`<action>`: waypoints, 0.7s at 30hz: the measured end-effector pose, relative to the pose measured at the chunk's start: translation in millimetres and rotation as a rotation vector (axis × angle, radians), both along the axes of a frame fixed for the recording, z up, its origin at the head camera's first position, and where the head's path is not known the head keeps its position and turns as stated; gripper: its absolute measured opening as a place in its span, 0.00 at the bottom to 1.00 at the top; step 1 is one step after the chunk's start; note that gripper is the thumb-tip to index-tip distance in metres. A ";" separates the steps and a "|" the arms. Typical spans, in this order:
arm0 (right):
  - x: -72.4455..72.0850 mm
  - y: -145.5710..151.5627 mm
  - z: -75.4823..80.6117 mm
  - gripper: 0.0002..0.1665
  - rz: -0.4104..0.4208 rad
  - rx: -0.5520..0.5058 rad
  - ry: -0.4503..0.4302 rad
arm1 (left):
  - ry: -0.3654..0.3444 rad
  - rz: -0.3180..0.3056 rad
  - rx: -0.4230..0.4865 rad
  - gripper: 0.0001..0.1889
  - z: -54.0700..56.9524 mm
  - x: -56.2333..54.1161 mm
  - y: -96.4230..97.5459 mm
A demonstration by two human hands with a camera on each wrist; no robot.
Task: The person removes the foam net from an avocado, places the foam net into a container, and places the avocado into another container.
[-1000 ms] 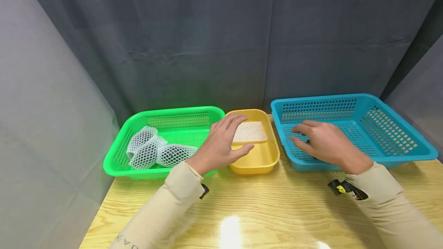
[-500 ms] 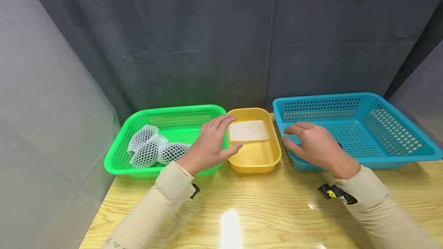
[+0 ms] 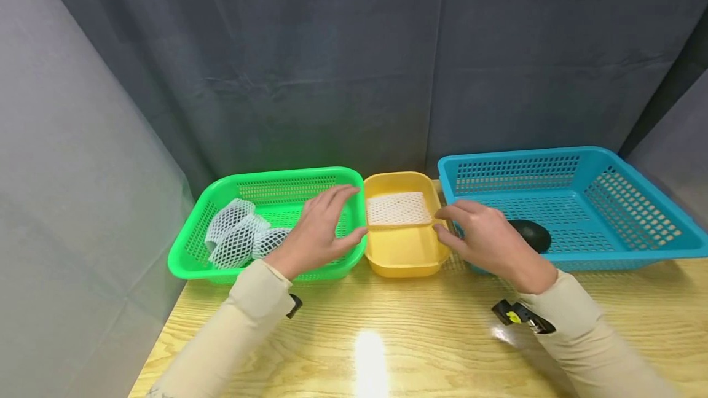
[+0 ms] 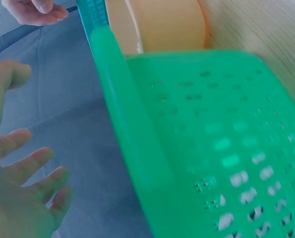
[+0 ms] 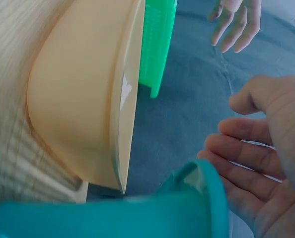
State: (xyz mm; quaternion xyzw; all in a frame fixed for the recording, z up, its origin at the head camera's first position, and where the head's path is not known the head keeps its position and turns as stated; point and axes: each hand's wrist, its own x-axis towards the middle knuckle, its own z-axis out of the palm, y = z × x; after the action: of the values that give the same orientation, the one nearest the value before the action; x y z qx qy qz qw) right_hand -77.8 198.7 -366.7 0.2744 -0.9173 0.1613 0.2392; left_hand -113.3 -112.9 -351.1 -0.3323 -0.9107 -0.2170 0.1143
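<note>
My left hand (image 3: 315, 231) is held above the right part of the green basket (image 3: 276, 173), thumb and fingers spread apart with nothing between them. In that basket lie several dark things in white foam net sleeves (image 3: 235, 244), partly hidden by the hand. Over the left edge of the blue basket (image 3: 520, 155) hovers my right hand (image 3: 489, 241), its fingers loosely bent and holding nothing. A dark, smooth oval thing (image 3: 533, 236), like an avocado, lies in the blue basket beside this hand. Between the two hands, a flat white foam net sleeve (image 3: 399, 209) lies in the yellow tray (image 3: 406, 257).
The baskets and tray stand in a row on a wooden table (image 3: 420, 336). Behind them hangs a dark grey curtain (image 3: 332, 78), and a pale grey cloth wall (image 3: 88, 201) closes off the left side.
Both hands have moved left: the left further over the green basket, the right from inside the blue basket to its left edge. The dark oval thing has come into view.
</note>
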 end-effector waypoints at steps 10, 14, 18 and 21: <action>-1.4 -15.4 -7.5 0.10 0.001 -0.057 -0.005 | -0.032 0.042 -0.069 0.35 -0.8 -3.9 -21.0; -3.1 -21.4 -8.5 0.11 0.013 -0.074 0.009 | -0.030 0.053 -0.088 0.35 -1.6 -5.6 -29.8; -4.6 -26.8 -8.7 0.12 0.015 -0.088 0.008 | -0.036 0.061 -0.106 0.35 -2.5 -7.2 -37.9; -6.0 -30.5 -9.0 0.12 0.019 -0.103 0.006 | -0.049 0.073 -0.121 0.35 -4.1 -8.5 -44.3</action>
State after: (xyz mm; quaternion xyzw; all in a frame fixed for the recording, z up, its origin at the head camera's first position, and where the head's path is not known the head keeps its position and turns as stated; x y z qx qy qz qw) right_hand -83.8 168.1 -375.6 0.2711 -0.9043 0.2098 0.2543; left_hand -121.8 -157.3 -355.2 -0.2999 -0.9362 -0.1652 0.0795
